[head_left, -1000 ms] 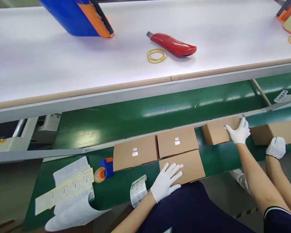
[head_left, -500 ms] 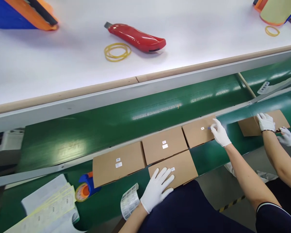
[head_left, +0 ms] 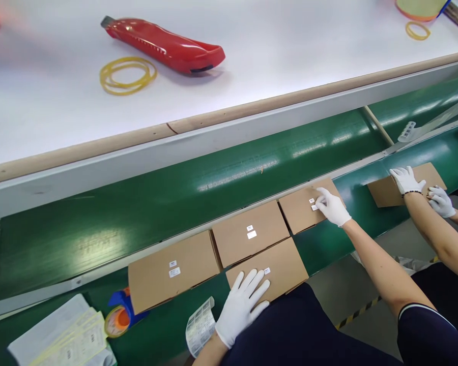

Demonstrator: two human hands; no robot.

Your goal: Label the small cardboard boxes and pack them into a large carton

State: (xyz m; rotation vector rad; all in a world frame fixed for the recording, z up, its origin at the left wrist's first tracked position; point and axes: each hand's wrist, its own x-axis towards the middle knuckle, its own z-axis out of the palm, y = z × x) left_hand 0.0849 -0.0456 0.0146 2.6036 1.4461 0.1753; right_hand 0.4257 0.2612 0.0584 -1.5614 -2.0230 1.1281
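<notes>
Right hand [head_left: 331, 207] shifted left along the green belt [head_left: 328, 249], now curled over the labels [head_left: 312, 201] of a carton [head_left: 295, 212], grip unclear. Left hand [head_left: 241, 307] lies open, flat on the next carton [head_left: 286, 267], holding nothing.

White workbench [head_left: 290, 86] — grey floor [head_left: 339, 290]

At 6 o'clock, the person's white-gloved left hand [head_left: 242, 307] lies flat on a brown cardboard box [head_left: 286, 269], just beside a curled strip of white printed labels [head_left: 200, 325]. At 4 o'clock, the white-gloved right hand [head_left: 331, 207] touches a second brown cardboard box [head_left: 295, 213] on the green conveyor belt [head_left: 339, 249]. At 3 o'clock, a co-worker's white-gloved hands [head_left: 406, 180] are at a third brown cardboard box [head_left: 385, 192].
</notes>
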